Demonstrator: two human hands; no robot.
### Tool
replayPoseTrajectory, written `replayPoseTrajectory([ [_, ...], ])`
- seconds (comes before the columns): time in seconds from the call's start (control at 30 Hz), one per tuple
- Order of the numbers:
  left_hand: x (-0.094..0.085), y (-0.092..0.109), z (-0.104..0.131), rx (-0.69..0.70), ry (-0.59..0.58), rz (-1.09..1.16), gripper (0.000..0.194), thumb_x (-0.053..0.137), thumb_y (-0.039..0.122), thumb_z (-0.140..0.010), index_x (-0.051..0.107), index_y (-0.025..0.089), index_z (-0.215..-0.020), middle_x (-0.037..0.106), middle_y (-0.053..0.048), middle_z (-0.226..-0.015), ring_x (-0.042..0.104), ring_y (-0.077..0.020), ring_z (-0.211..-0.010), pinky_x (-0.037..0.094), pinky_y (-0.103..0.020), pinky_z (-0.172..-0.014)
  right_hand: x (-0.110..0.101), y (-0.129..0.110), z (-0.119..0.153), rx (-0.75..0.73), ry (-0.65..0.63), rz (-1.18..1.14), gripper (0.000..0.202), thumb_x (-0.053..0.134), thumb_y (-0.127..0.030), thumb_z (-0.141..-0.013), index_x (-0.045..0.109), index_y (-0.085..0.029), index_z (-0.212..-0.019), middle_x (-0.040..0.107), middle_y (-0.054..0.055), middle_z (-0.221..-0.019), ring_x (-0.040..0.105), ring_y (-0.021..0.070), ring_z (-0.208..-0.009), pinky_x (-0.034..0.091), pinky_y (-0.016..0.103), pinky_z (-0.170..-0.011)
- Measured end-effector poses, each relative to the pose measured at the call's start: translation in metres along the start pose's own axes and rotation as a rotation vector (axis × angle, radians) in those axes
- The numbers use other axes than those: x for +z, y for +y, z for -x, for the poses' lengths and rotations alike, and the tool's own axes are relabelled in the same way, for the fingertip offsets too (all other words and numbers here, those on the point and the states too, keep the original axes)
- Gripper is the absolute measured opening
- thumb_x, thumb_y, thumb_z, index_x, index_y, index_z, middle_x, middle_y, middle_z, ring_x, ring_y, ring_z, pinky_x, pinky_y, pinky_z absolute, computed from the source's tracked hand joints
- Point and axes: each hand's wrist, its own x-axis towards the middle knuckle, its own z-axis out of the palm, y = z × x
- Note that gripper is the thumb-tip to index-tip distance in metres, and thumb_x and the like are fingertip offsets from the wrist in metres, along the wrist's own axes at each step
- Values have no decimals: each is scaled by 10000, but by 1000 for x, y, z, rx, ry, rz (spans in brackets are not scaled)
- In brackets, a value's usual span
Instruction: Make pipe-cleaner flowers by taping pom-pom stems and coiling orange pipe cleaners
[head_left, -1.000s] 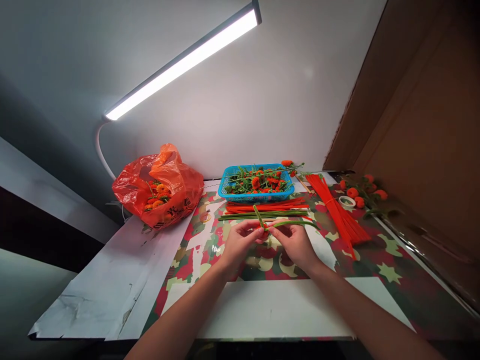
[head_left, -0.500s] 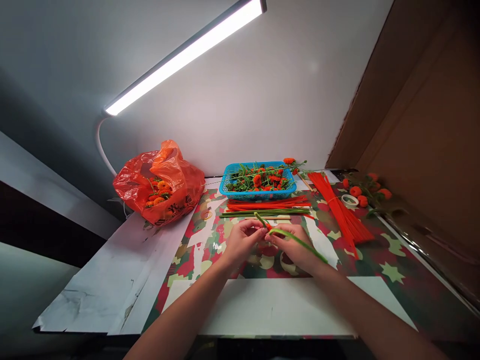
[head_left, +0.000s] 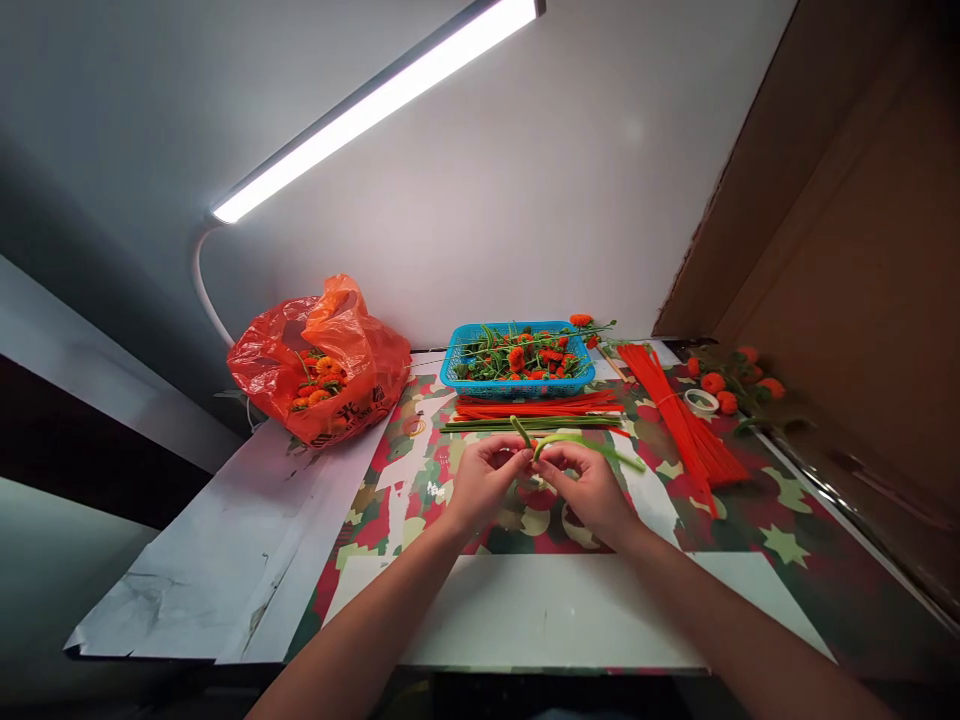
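Observation:
Over the middle of the camouflage-patterned table, my left hand (head_left: 485,480) pinches a small orange-red piece with a green fuzzy stem. My right hand (head_left: 589,487) meets it fingertip to fingertip, closed on the same green stem (head_left: 592,448), whose long end arches over the fingers to the right. A short green end sticks up between the hands. The orange-red piece is mostly hidden by the fingertips. Just beyond the hands lie green stems (head_left: 525,424) and a bundle of red stems (head_left: 540,406).
A blue basket (head_left: 517,388) of orange flowers stands at the back. On the left sits a red plastic bag (head_left: 375,350) with flowers. To the right are a red stem bundle (head_left: 682,425), a white tape roll (head_left: 700,402) and more flowers (head_left: 712,382). A lamp (head_left: 382,105) hangs above.
The long green end has swung up and away from my right wrist and now arches above the right fingers. My right hand has turned slightly. Both hands remain together.

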Motion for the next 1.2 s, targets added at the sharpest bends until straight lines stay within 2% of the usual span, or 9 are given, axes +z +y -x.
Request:
replayPoseTrajectory([
  [0.07,2,1,2,18,-23,-9,206,708,341,-713,669,138,-708,664,-31,-691,617,-140,-602,503,-237,-567,0,-1,-1,79,-3,-31,203,644,-378,-754,664,-198,-662,653,21,-658,584,160,-617,463,260,-532],
  [0.17,5,4,4,13,-53,-8,185,719,319,-697,678,140,-678,655,-25,-657,602,-131,-583,488,-224,-544,-1,-3,-2,234,-25,-86,211,678,-363,-694,631,-185,-592,582,-7,-504,477,109,-412,341,226,-371],
  [0.37,5,7,4,-9,-115,59,223,748,346,-670,674,136,-679,654,-22,-667,605,-125,-577,502,-224,-559,-2,-3,-2,371,-31,-154,235,688,-371,-655,572,-186,-567,488,-58,-421,333,62,-283,235,211,-292],
  [0.43,5,6,4,-26,-110,61,243,744,366,-680,675,133,-690,657,-23,-659,617,-133,-584,517,-233,-572,-2,-3,-2,294,-12,-90,230,671,-357,-687,580,-183,-567,522,-39,-461,391,77,-336,291,220,-336],
  [0.53,4,5,4,-52,-60,54,274,718,399,-712,687,128,-736,687,-41,-712,649,-161,-630,548,-262,-598,0,-2,0,29,86,116,158,654,-281,-729,619,-182,-611,607,3,-584,522,129,-526,413,255,-503],
  [0.63,5,3,4,-25,-20,64,281,704,401,-734,695,125,-785,716,-62,-767,676,-191,-695,569,-293,-645,2,0,2,-229,203,303,44,644,-207,-744,643,-192,-703,638,16,-665,567,166,-656,442,295,-621],
  [0.73,6,0,4,20,11,88,265,701,384,-746,699,125,-803,728,-72,-769,689,-203,-718,579,-316,-687,5,3,3,-387,271,399,44,624,-168,-772,640,-201,-749,641,9,-666,576,174,-669,439,321,-666],
  [0.93,8,-5,6,127,83,24,204,692,333,-764,722,149,-846,736,-68,-798,688,-184,-718,578,-283,-678,10,7,4,-371,326,390,80,562,-163,-843,600,-209,-790,651,27,-753,584,186,-742,435,331,-699],
  [1.2,13,-3,9,194,166,48,161,724,288,-724,725,152,-810,716,-75,-887,676,-172,-732,582,-281,-680,10,9,2,-507,334,594,97,515,-137,-884,564,-191,-821,652,26,-783,582,179,-771,372,334,-729],
])
